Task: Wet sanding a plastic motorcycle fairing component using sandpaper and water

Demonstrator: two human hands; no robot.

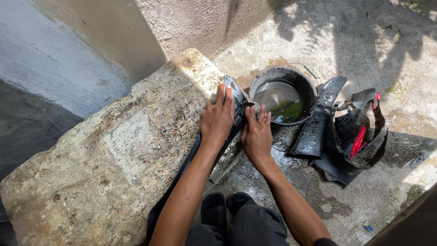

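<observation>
A long black plastic panel (234, 98) is lying along the right edge of the rough concrete slab (114, 155), its upper end near the slab's far right corner, its lower end running down past the person's knees. The left hand (217, 119) is pressing flat on the panel, fingers spread, not closed around it. The right hand (257, 134) is resting open just beside it, fingertips touching the panel's right edge.

Risk: the panel is overhanging the slab's edge and looks wet; under flat palms only, it could slide off onto the wet floor (355, 200). Hard pressure over the unsupported part could flex or crack the plastic.

Just beyond, a metal bucket (283, 94) of water is standing near the right hand; a jolt could tip it. Other wet black panels (339, 136), with red parts, are piled right of the bucket.
</observation>
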